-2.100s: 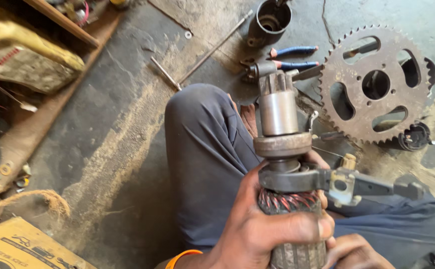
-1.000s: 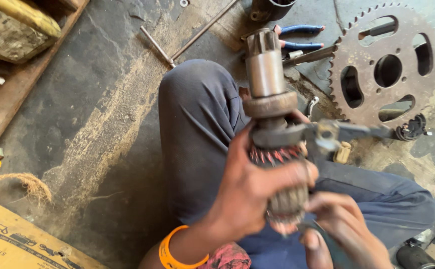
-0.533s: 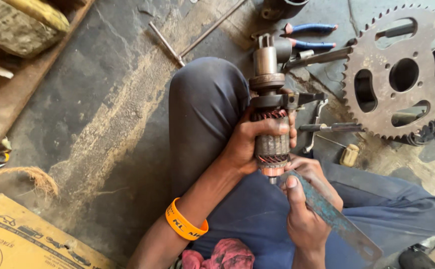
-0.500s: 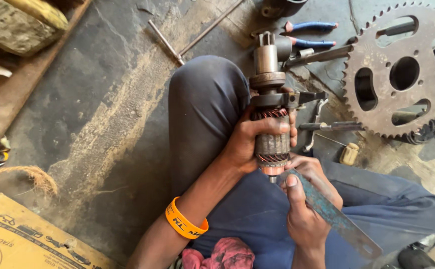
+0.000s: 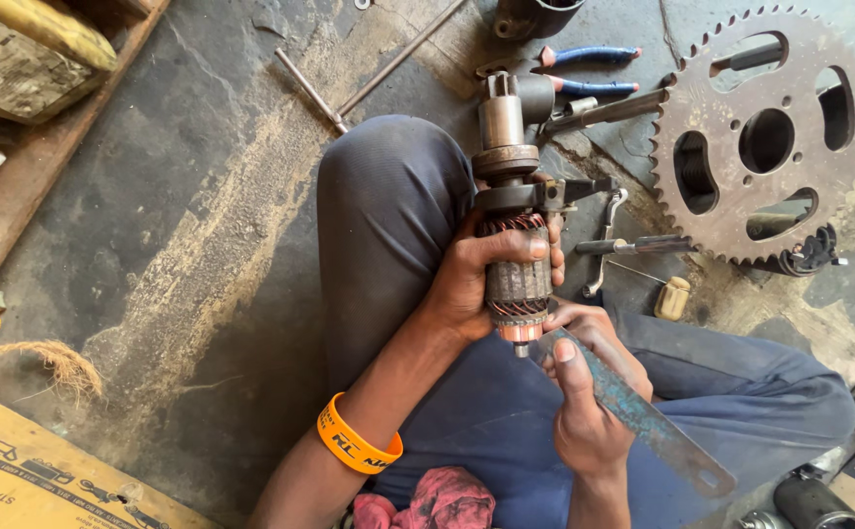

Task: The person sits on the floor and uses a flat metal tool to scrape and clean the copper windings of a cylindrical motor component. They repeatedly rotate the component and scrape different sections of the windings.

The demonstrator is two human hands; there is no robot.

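Gripping a starter-motor armature (image 5: 516, 274) upright at the centre of the frame, a seated person's left hand (image 5: 476, 279) wraps tightly around its copper-wound core, shaft and pinion pointing toward the top of the picture above the raised knee (image 5: 388, 196). The right hand (image 5: 584, 392), just below, is closed around a flat, rusty blue-flecked metal blade (image 5: 643, 416), thumb pressed along it, with the blade's tip touching the armature's lower copper end. This looks like scraping or cleaning work on that lower end; continuing it would seem to call for a steady left-hand hold and short, controlled strokes of the blade, so the tip does not slip toward the fingers.

An orange wristband (image 5: 354, 446) circles the left forearm. On the concrete floor at upper right lies a large toothed sprocket (image 5: 765, 137), with blue-handled pliers (image 5: 584, 69) to its left and a screwdriver (image 5: 633, 245) near its lower edge. A dark cylindrical housing (image 5: 535, 15) stands at the top edge; what it holds cannot be seen. A cardboard box (image 5: 46, 480) sits closed at lower left, its contents hidden.
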